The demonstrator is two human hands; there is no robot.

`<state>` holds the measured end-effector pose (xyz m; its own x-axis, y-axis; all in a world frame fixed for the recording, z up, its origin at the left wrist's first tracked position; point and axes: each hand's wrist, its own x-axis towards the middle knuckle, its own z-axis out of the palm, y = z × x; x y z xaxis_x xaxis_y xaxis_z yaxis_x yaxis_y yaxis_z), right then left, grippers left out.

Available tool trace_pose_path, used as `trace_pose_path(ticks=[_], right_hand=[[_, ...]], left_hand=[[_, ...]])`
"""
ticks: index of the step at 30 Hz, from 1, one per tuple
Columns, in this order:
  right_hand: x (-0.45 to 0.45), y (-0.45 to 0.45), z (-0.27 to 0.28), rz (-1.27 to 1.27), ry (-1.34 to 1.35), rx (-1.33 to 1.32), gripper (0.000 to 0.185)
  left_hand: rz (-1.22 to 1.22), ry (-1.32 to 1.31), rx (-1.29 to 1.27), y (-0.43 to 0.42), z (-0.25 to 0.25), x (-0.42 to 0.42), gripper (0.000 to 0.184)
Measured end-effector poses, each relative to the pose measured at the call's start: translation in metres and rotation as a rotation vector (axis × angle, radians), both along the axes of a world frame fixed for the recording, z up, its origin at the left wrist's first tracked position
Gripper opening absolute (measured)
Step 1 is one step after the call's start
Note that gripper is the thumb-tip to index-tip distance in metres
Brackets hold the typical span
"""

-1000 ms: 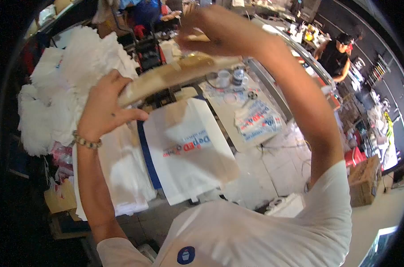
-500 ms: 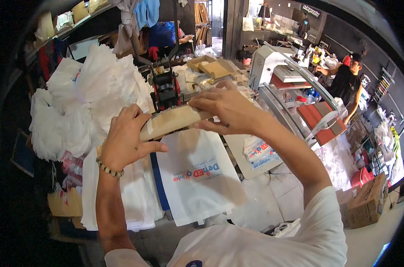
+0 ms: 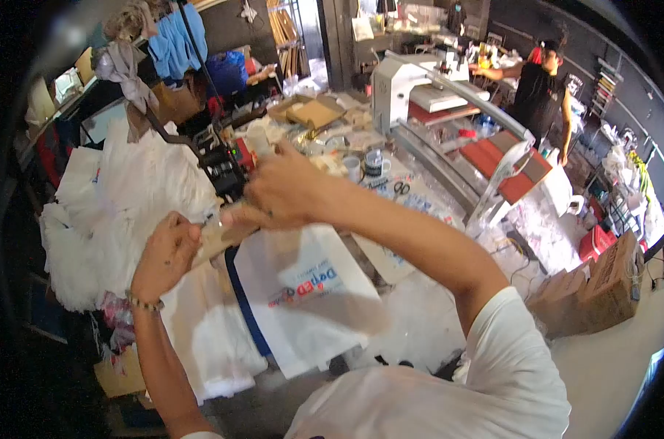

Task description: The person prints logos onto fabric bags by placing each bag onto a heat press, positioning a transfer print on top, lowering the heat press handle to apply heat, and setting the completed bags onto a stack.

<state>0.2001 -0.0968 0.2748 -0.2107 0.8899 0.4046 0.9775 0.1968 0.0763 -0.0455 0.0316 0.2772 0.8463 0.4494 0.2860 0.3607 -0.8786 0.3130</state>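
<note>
A wooden-framed screen (image 3: 218, 238), seen nearly edge-on, lies between my two hands above a printed white bag (image 3: 295, 293). My left hand (image 3: 163, 256) has its fingers curled at the frame's left end. My right hand (image 3: 284, 190) is bent over the frame's other side, blurred, and its fingertips are partly hidden. The white bag, with red and blue lettering, lies flat on a dark blue board (image 3: 248, 307). Left of the board is a stack of plain white bags (image 3: 207, 329).
A large heap of white bags (image 3: 127, 205) rises at the left. Mugs (image 3: 376, 165) and scissors (image 3: 401, 190) sit beyond the printed bag. A heat press (image 3: 434, 117) stands at the back right, a person (image 3: 541, 95) behind it. A cardboard box (image 3: 603, 285) is at the right.
My right hand has come down and left, toward my left hand. The view has shifted, and more of the printed bag's surroundings, including mugs and scissors, shows than half a second ago.
</note>
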Motion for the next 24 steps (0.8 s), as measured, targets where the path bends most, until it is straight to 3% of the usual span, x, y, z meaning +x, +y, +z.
trace_pose_path(ticks=[3, 7, 9, 11, 13, 19, 24], right_hand=[[0.013, 0.001, 0.021, 0.000, 0.105, -0.136, 0.080], [0.071, -0.028, 0.022, 0.327, 0.120, 0.521, 0.072], [0.089, -0.078, 0.023, 0.152, 0.511, 0.330, 0.065], [0.126, -0.105, -0.007, 0.055, 0.612, 0.280, 0.062], [0.154, -0.139, -0.038, -0.202, 0.664, 0.072, 0.060], [0.229, -0.166, -0.191, -0.205, 0.767, 0.077, 0.048], [0.260, -0.145, -0.262, -0.293, 0.777, -0.034, 0.040]], left_hand=[[0.036, 0.033, 0.071, -0.012, 0.007, 0.005, 0.056], [0.075, 0.006, 0.049, -0.004, 0.004, 0.006, 0.062], [0.133, 0.036, -0.018, -0.016, 0.015, 0.013, 0.063], [0.287, 0.038, -0.059, -0.017, 0.018, 0.019, 0.062], [0.272, 0.059, -0.031, -0.004, 0.016, 0.020, 0.060], [0.347, 0.194, 0.095, -0.002, 0.017, 0.022, 0.070], [0.412, 0.120, 0.156, -0.008, 0.009, 0.025, 0.072]])
